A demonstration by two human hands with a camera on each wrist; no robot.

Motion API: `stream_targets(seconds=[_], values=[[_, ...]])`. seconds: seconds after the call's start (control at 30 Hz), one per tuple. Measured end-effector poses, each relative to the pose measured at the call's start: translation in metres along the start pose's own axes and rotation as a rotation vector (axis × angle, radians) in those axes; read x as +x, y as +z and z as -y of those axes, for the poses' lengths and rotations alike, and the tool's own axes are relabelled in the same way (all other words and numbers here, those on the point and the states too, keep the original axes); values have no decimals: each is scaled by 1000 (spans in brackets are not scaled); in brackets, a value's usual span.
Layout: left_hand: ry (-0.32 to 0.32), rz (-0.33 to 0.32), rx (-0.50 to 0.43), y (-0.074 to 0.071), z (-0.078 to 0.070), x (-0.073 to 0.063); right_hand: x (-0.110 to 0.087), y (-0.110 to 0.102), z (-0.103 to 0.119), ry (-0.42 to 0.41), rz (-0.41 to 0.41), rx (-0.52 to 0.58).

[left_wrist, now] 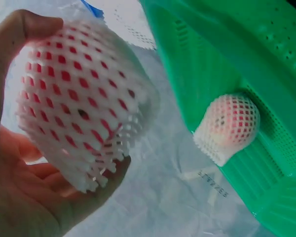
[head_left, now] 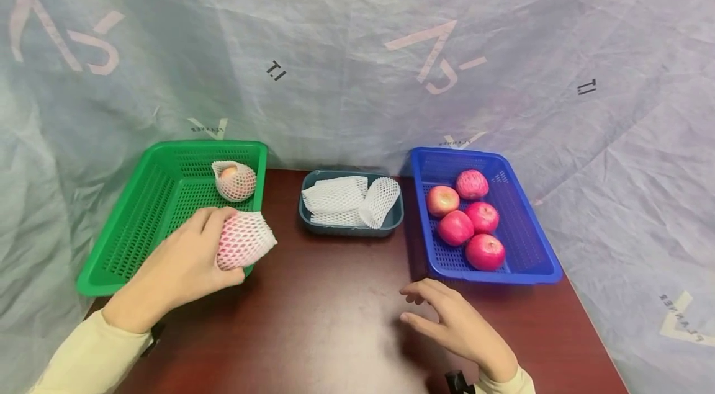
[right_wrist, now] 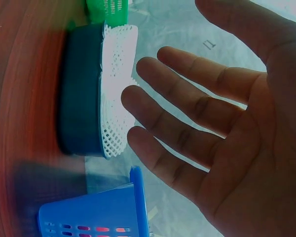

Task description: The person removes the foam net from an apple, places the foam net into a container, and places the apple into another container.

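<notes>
My left hand [head_left: 187, 260] grips an apple in a white foam net sleeve [head_left: 244, 241], fingers curled round it, over the right front edge of the green basket [head_left: 112, 226]. In the left wrist view the red apple skin shows through the mesh of the sleeve [left_wrist: 79, 94]. Another netted apple [head_left: 236, 183] lies inside the green basket at its right wall. Above the table in front of the blue basket [head_left: 530, 257], my right hand [head_left: 455, 322] holds nothing; in the right wrist view its fingers [right_wrist: 187, 108] are spread and gently bent.
A dark teal tray [head_left: 346, 231] with several white foam net sleeves [head_left: 337, 195] stands at the back middle of the brown table [head_left: 329, 301]. Several bare red apples [head_left: 485, 252] sit in the blue basket. Grey cloth [head_left: 346, 71] hangs behind.
</notes>
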State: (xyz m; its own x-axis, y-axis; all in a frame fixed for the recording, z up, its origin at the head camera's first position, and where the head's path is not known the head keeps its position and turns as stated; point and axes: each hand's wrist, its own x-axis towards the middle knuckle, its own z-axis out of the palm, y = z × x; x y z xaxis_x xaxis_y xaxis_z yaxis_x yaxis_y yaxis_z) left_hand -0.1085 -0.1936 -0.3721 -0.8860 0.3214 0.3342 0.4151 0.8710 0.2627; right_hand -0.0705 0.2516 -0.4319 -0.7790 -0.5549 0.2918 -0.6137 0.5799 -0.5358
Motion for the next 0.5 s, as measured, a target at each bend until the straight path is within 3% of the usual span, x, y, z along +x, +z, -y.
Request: stream_targets(seconds=[0.23,0.5], values=[[96,91,-42,4,-20,-2,6,-5,0,-51,-25,60],[219,126,-69,17,-49,-1,26,-4,3,-177,-63,75]])
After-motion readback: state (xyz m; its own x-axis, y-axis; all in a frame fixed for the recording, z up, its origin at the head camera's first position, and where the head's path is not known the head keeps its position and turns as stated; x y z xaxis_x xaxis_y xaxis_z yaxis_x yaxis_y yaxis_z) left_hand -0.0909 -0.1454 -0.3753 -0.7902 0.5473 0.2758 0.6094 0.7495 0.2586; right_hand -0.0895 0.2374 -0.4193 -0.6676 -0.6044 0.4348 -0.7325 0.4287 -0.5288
